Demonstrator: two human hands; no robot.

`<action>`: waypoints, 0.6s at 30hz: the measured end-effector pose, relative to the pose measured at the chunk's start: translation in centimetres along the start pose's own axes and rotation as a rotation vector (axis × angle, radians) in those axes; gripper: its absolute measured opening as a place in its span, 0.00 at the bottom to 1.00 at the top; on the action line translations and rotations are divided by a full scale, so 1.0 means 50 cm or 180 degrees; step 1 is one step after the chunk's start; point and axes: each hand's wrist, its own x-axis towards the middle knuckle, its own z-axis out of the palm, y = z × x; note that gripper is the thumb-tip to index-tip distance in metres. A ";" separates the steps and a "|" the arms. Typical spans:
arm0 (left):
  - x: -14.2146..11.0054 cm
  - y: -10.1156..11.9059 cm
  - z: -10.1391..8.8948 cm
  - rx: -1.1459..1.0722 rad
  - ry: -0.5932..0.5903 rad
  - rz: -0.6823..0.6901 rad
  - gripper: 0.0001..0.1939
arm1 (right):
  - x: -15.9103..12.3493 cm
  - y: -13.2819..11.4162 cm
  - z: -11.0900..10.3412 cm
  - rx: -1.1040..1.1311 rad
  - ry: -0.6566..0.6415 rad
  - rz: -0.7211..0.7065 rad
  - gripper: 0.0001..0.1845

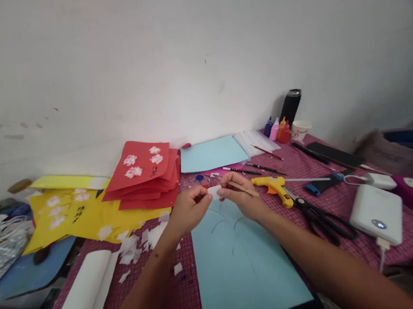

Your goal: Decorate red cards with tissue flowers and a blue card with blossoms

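A small piece of white paper point(215, 192) is pinched between my two hands, above the top of a light blue sheet point(227, 277). My left hand point(190, 207) grips its left edge with thumb and forefinger. My right hand point(242, 194) pinches the right side and also has a thin wooden stick point(242, 188) across its fingers. Dark curved lines are drawn on the blue sheet. Torn white paper scraps point(129, 249) lie left of the sheet, near my left forearm.
Red sheets with white flowers point(141, 170) and yellow sheets point(93, 215) lie at the back left. Rolled white paper point(76, 303) is at front left. To the right are a yellow glue gun point(275, 185), black scissors point(322, 217), a white power bank point(377, 213) and paint bottles point(279, 129).
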 end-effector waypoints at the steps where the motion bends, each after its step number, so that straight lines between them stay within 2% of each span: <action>1: -0.001 -0.004 0.004 -0.0118 0.0021 -0.0030 0.12 | 0.002 0.001 0.000 -0.0013 0.0029 0.0009 0.11; 4: -0.011 -0.018 0.018 -0.0937 0.0023 -0.0184 0.10 | 0.003 0.005 0.003 -0.0057 0.0041 0.0072 0.10; 7: -0.021 -0.031 0.031 -0.2144 -0.0130 -0.0522 0.19 | -0.002 0.006 0.007 -0.0195 -0.0004 0.0130 0.10; 9: -0.023 -0.039 0.040 -0.2613 -0.0176 -0.0732 0.22 | -0.007 0.006 0.011 -0.0336 -0.0070 0.0144 0.10; 14: -0.021 -0.056 0.061 -0.2710 0.0200 -0.0983 0.14 | -0.010 0.009 0.017 -0.0642 -0.0252 0.0114 0.09; 18: -0.017 -0.062 0.061 -0.2985 0.0620 -0.1226 0.14 | -0.006 0.010 0.014 -0.0718 0.0015 -0.0156 0.14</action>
